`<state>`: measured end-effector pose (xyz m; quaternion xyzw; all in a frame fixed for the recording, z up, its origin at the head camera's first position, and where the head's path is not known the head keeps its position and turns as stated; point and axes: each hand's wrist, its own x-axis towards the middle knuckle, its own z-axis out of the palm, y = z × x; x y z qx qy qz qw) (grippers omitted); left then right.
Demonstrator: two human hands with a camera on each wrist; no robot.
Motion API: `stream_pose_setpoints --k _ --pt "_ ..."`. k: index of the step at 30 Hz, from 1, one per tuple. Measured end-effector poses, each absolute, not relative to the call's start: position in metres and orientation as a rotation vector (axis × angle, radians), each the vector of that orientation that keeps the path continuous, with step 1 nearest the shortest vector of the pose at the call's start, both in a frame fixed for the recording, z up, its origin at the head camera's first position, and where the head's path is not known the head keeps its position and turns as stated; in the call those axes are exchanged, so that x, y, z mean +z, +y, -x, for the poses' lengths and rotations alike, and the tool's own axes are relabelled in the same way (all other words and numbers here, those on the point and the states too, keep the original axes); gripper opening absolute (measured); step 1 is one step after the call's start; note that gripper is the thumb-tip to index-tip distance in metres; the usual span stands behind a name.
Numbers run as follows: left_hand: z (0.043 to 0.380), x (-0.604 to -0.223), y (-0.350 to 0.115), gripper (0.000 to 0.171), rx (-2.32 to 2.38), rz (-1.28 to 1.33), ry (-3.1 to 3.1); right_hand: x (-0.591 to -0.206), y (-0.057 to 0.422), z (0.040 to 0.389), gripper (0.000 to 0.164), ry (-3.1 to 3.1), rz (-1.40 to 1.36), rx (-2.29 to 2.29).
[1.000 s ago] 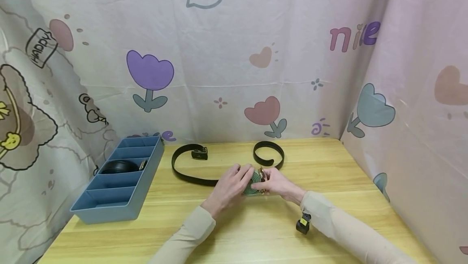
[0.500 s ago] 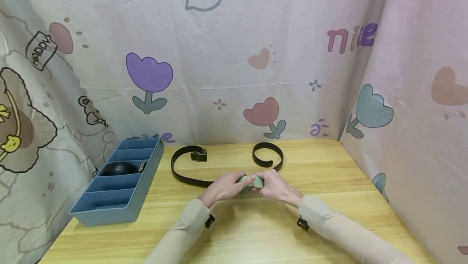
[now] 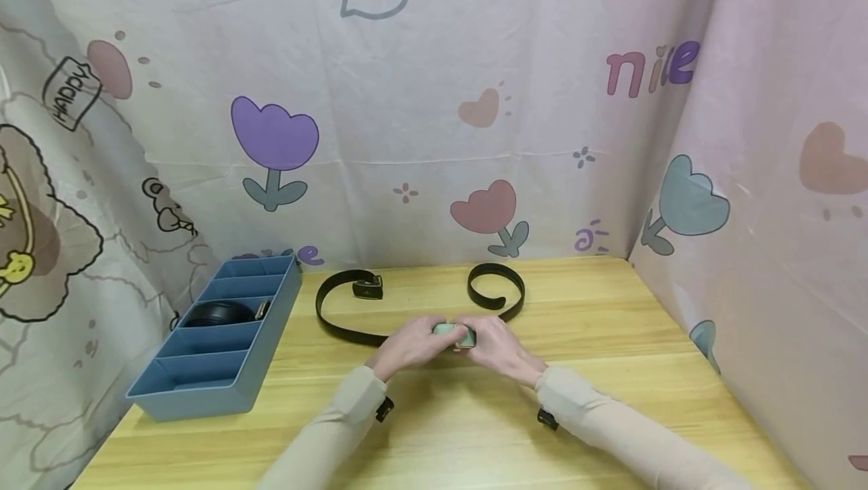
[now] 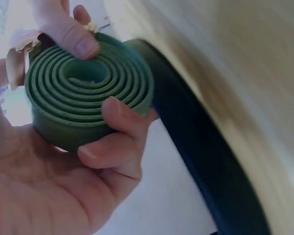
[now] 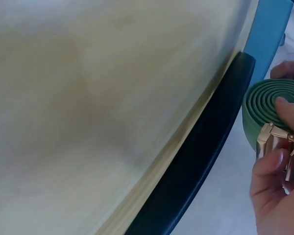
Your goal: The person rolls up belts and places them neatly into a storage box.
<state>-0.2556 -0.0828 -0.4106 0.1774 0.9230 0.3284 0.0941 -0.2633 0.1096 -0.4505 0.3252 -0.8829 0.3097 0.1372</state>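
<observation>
A green belt (image 4: 90, 105) is rolled into a tight flat coil, with a gold-coloured buckle (image 5: 274, 139) on its outer side. My left hand (image 3: 412, 343) grips the coil's outer edge, its fingers curled round it in the left wrist view. Opposite, my right hand (image 3: 500, 350) holds the buckle side, and its thumb presses on top of the spiral. From the head view only a small green patch and a bit of metal show between the hands. Behind them a black belt (image 3: 349, 333) lies loosely curved on the table, partly hidden by the hands.
At the left stands a blue divided tray (image 3: 247, 392). One of its compartments holds a coiled black belt (image 3: 220, 313) with a gold-coloured buckle. The black belt's buckle end (image 3: 368, 289) lies toward the back of the wooden table (image 3: 576, 294), before a patterned curtain (image 3: 407, 120).
The green coil has tipped from showing its spiral to showing its side in the head view. Both hands have closed in around it, and the right hand has shifted slightly left.
</observation>
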Motion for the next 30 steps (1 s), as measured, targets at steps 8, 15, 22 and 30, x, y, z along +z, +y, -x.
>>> stream_pose_setpoints --k 8,15,22,30 --pt "0.257 -0.394 -0.108 0.046 0.908 -0.452 2.772 -0.449 0.102 0.266 0.048 -2.553 -1.03 0.812" --pt "0.257 -0.383 -0.138 0.05 0.839 -0.364 2.819 -0.449 0.105 0.279 0.024 -2.539 -1.102 0.782" --pt "0.254 -0.374 -0.176 0.05 0.893 -0.335 2.854 -0.457 0.096 0.288 0.014 -2.599 -1.019 0.77" --pt "0.25 -0.358 -0.229 0.053 0.816 -0.272 2.9 -0.452 0.053 0.279 0.014 -2.619 -1.143 0.809"
